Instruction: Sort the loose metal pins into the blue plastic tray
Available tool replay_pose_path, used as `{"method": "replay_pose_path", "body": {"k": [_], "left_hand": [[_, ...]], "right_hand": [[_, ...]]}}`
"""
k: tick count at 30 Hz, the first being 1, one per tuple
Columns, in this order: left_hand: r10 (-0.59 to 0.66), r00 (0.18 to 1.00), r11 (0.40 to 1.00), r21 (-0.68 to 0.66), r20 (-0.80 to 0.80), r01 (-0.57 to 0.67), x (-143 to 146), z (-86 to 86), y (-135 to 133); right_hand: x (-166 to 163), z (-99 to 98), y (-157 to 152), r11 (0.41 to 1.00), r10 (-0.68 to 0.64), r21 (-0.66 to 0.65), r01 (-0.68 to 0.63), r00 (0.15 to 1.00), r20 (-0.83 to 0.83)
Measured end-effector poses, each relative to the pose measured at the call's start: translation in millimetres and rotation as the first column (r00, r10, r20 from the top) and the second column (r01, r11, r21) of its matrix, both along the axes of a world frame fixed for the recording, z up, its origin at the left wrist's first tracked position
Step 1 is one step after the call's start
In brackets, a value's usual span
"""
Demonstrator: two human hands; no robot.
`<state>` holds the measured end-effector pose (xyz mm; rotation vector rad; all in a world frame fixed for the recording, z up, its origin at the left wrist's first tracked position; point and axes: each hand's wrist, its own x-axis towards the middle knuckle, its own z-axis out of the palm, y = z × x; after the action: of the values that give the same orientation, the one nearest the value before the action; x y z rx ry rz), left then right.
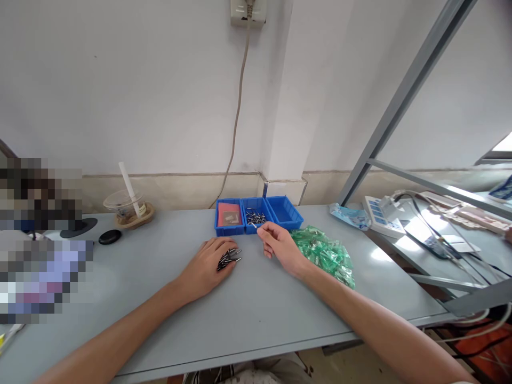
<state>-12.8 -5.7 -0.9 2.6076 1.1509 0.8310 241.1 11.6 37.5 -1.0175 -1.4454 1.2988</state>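
Both forearms reach in from the bottom of the frame over the grey desk (256, 314), bare to the elbow. The left hand (208, 266) lies palm down just left of centre, its fingers curled shut around a bundle of dark pins (229, 257) whose metal tips poke out toward the right. The right hand (280, 248) sits just right of centre with the wrist raised and the knuckles turned up. Its thumb and forefinger are pinched together on a single pin (254, 225), held at the front edge of the middle tray (258, 201).

That tray holds a loose heap of pins (256, 216) and stands in a row of three blue trays at the middle of the frame, against the wall. The left tray (229, 231) holds a red card with a pale patch; any print on it is too small to read. The right tray (285, 212) touches the middle one. A pile of green plastic parts (326, 253) lies just beside the right wrist. At the right of the frame a white power strip (380, 216) shows blue markings, too small to read.
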Motion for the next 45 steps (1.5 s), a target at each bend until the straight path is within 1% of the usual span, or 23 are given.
{"method": "replay_pose_path", "body": {"k": [1,3,7,11,14,17,19,21,23,25,27,28,31,35,37,39,42,45], "left_hand": [[0.020,1.000,1.000,0.003,-0.015,-0.020,0,0.4,0],[0.051,0.998,0.999,0.004,-0.037,-0.051,1,1.0,-1],[0.079,0.996,0.997,-0.006,-0.044,-0.079,2,1.8,-2],[0.070,0.996,0.997,-0.030,-0.051,-0.072,3,3.1,-2],[0.056,0.997,0.997,-0.043,-0.050,-0.058,2,4.0,-1],[0.052,0.998,0.997,-0.061,-0.043,-0.055,1,4.5,0],[0.046,0.998,0.997,-0.066,-0.036,-0.048,1,4.7,0],[0.032,0.999,0.997,-0.072,-0.027,-0.034,0,4.8,0],[0.017,1.000,0.997,-0.080,-0.016,-0.019,-1,4.8,1],[0.000,1.000,0.996,-0.088,0.000,0.000,-2,4.5,2],[-0.024,1.000,0.995,-0.098,0.016,0.026,-2,3.9,3],[-0.037,0.999,0.994,-0.101,0.022,0.039,-3,3.5,3],[-0.068,0.997,0.992,-0.102,0.025,0.070,-3,3.0,3],[-0.080,0.996,0.993,-0.087,0.027,0.082,-2,3.3,3],[-0.078,0.996,0.993,-0.082,0.034,0.080,-2,3.4,3],[-0.074,0.996,0.993,-0.085,0.041,0.078,-2,3.7,3],[-0.073,0.997,0.992,-0.096,0.040,0.077,-2,4.9,3],[-0.075,0.996,0.992,-0.097,0.044,0.079,-2,6.5,2]], "right_hand": [[-1,0.6,0,0.999,0.001,-0.051,-0.004,0.999,-0.049],[-2,1.3,-1,0.994,-0.020,-0.106,0.009,0.995,-0.101],[-5,1.4,0,0.988,-0.088,-0.134,0.070,0.988,-0.131],[-7,1.6,1,0.981,-0.126,-0.166,0.099,0.978,-0.164],[-8,2.9,2,0.987,-0.113,-0.131,0.090,0.977,-0.180],[-6,2.4,2,0.999,-0.035,-0.040,0.029,0.987,-0.160],[-5,-0.7,2,0.999,-0.005,0.052,0.007,0.999,-0.035],[-3,-5.8,2,0.983,0.000,0.178,-0.037,0.979,0.204],[-2,-11.4,0,0.942,0.008,0.292,-0.165,0.882,0.472],[-2,-16.1,-2,0.888,0.025,0.339,-0.309,0.771,0.637],[-3,-19.3,-3,0.853,0.015,0.357,-0.381,0.702,0.712],[-4,-20.4,-3,0.843,0.013,0.359,-0.401,0.682,0.731],[-6,-22.4,-2,0.830,0.006,0.365,-0.423,0.661,0.750],[-5,-22.8,-3,0.824,-0.015,0.386,-0.415,0.665,0.747],[-4,-21.7,-5,0.836,-0.012,0.382,-0.395,0.682,0.731],[-3,-20.4,-6,0.874,0.015,0.340,-0.347,0.719,0.694],[0,-20.6,-3,0.942,0.082,0.216,-0.257,0.801,0.594],[1,-23.8,3,0.975,0.094,0.136,-0.178,0.877,0.472]]}}
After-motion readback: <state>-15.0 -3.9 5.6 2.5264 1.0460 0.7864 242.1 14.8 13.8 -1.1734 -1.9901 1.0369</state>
